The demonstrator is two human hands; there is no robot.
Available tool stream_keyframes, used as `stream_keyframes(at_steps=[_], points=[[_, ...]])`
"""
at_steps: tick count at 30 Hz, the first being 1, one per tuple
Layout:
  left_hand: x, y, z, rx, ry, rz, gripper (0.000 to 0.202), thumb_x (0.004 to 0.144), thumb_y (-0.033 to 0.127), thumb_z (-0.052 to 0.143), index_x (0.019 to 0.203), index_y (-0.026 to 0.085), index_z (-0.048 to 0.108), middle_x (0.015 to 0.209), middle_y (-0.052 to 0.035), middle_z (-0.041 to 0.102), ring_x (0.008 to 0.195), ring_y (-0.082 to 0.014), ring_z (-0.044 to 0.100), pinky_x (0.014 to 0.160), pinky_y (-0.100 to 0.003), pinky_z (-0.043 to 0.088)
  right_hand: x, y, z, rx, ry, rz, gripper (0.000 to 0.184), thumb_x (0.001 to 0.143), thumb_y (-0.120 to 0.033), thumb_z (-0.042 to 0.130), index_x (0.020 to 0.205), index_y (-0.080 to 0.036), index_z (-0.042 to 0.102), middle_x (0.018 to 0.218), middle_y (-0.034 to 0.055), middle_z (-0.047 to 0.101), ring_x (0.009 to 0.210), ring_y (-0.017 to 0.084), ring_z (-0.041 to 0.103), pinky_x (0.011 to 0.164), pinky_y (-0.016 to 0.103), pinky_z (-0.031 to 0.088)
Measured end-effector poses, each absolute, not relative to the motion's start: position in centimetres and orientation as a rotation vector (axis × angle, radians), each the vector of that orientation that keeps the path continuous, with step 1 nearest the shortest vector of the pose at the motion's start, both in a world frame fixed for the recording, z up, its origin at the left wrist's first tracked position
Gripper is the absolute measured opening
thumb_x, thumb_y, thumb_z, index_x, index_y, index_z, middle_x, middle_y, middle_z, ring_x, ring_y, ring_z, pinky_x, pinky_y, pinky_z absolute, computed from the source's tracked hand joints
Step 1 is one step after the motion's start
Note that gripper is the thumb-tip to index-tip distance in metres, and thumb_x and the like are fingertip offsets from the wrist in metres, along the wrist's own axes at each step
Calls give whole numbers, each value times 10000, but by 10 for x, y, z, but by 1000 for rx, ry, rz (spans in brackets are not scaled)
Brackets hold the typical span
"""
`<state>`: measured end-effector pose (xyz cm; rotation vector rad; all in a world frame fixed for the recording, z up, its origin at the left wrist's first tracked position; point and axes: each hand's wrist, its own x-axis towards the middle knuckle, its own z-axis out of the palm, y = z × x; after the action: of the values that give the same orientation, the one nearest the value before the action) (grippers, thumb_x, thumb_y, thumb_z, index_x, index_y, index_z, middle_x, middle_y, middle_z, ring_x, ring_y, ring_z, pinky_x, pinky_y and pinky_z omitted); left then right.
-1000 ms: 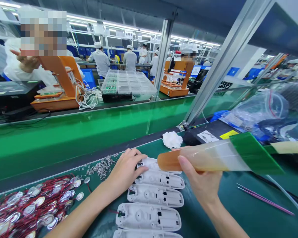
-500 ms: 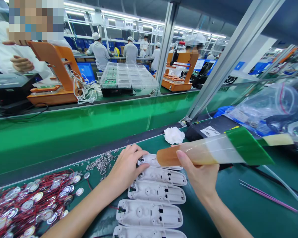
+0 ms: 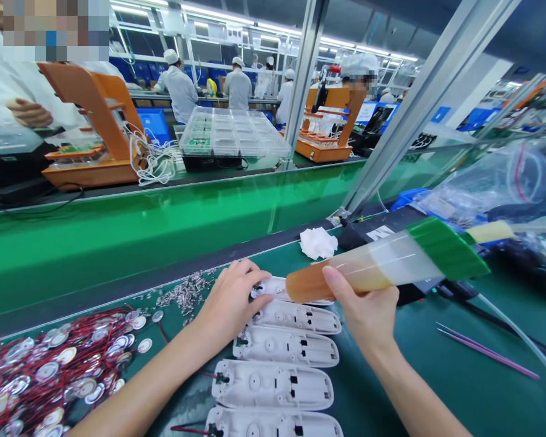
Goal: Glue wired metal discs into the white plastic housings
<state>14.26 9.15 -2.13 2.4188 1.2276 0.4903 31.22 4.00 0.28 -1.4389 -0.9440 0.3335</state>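
Note:
Several white plastic housings lie in a row on the green mat. My left hand rests curled on the left end of the farthest housing, fingertips pressed at its edge. My right hand grips a long dispenser tube with an amber tip, clear middle and green band. The amber tip hovers just above that same housing. A thin hose runs off the tube's far end to the right.
A pile of round buzzer discs with red wires lies at the left, small metal parts behind my left hand. A crumpled white cloth, pink tweezers, a green conveyor and co-workers lie beyond.
The tube's tip has come slightly down and left toward the farthest housing. My left hand stays on that housing. The view has shifted a little.

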Motion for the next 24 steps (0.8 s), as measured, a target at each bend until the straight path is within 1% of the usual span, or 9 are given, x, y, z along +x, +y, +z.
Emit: stream_keyframes(at_steps=[3,9,12,18,24], points=[[142,92,-21,2423,1228,484,239,799,188,618,1034,227,606,982,-26,585,897,-213,524,800,-388,439,316,41,1,-1452,-939,315,249,626,-414,701,628,-174,637,632,57,673,593,203,639,538,318,529],[141,92,-22,2423,1233,464,246,804,190,616,1047,223,599,1000,-31,578,908,-220,524,829,-407,424,332,48,-9,-1427,-1018,244,291,582,-445,735,589,-167,649,558,56,655,488,197,621,446,289,532],[141,92,-22,2421,1234,456,248,807,195,618,1053,221,596,1001,-30,576,912,-218,522,835,-405,421,334,48,-11,-1442,-1010,199,304,580,-459,737,581,-167,649,567,65,659,497,203,628,447,287,535],[142,91,-21,2417,1243,444,254,809,184,615,1061,211,596,997,-32,573,911,-222,519,834,-408,419,332,49,-14,-1456,-1005,153,323,586,-470,731,590,-158,651,589,78,666,526,218,639,509,325,554],[143,91,-19,2410,1244,435,265,808,174,619,1071,197,597,986,-35,571,899,-222,511,812,-405,426,328,50,-8,-1424,-1029,173,280,596,-433,709,584,-160,647,569,71,660,505,207,631,467,307,540]])
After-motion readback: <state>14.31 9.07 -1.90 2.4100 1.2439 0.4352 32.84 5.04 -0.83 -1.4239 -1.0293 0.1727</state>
